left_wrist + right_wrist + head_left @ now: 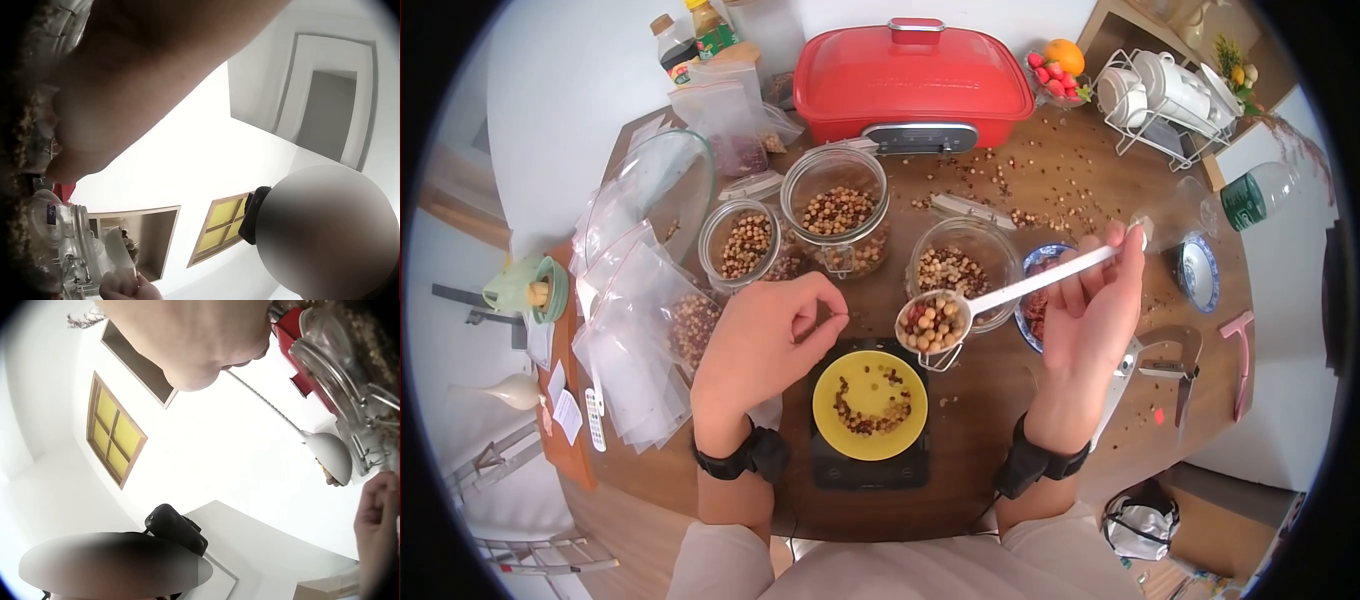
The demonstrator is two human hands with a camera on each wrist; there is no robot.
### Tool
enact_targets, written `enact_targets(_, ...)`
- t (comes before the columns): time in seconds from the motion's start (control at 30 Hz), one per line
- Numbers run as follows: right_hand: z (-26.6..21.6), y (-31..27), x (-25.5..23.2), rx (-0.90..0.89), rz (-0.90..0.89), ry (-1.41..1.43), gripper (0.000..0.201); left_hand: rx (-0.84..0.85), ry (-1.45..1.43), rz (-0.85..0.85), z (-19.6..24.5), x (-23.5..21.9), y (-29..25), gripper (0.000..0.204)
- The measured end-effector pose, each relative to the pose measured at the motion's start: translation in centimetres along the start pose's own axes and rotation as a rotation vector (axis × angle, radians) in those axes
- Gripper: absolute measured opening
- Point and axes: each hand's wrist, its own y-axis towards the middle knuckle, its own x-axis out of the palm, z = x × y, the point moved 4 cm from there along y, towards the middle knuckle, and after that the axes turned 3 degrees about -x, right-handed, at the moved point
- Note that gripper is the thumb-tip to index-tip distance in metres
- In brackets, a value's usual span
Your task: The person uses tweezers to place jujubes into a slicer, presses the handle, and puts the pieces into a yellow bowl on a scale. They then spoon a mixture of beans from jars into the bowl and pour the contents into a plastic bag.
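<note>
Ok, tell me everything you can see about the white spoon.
The spoon is white, plastic by the look of it, with a long slim handle and a deep round bowl. The bowl is heaped with tan and reddish beans. The right hand holds it by the handle's far end, roughly level, with the bowl hanging in the air just above the yellow dish on the scale and in front of a glass jar. The left hand, fingertips pinched together, is beside the bowl without touching it.

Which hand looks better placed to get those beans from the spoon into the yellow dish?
Probably the right hand. It already holds the white spoon, heaped with beans, just above the yellow dish on the scale. The left hand hovers beside it with curled fingers, holding nothing.
</note>
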Motion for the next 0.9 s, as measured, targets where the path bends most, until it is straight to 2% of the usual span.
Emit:
enact_targets(0.07, 0.2, -0.6, 0.6, 0.042, -0.007, -0.032, 0.033, 0.006, -0.041, 0.057, -0.1, -0.6, -0.2, 0.009)
enact_targets(0.17, 1.0, -1.2, 1.0, 0.078, -0.121, -0.044, 0.033, 0.013, -0.036, 0.087, -0.2, -0.9, -0.2, 0.01)
enact_targets(0.27, 1.4, -1.7, 1.4, 0.081, -0.189, -0.081, 0.034, 0.005, -0.043, 0.074, 0.0, -1.0, -0.3, 0.014)
enact_targets(0.57, 1.6, -2.7, 2.1, 0.022, -0.315, -0.169, 0.034, -0.003, -0.006, 0.046, -0.2, -1.3, -0.4, 0.02)
enact_targets(0.67, 1.7, -3.2, 2.5, 0.019, -0.337, -0.296, 0.034, -0.004, 0.002, 0.042, -0.2, -1.3, -0.5, 0.02)
enact_targets(0.77, 1.9, -3.5, 2.9, -0.01, -0.404, -0.333, 0.034, 0.046, -0.023, 0.071, -0.5, -1.2, -0.5, 0.018)
enact_targets(0.9, 2.1, -3.5, 2.8, -0.027, -0.443, -0.307, 0.036, 0.052, -0.022, 0.072, -0.6, -1.1, -0.5, 0.018)
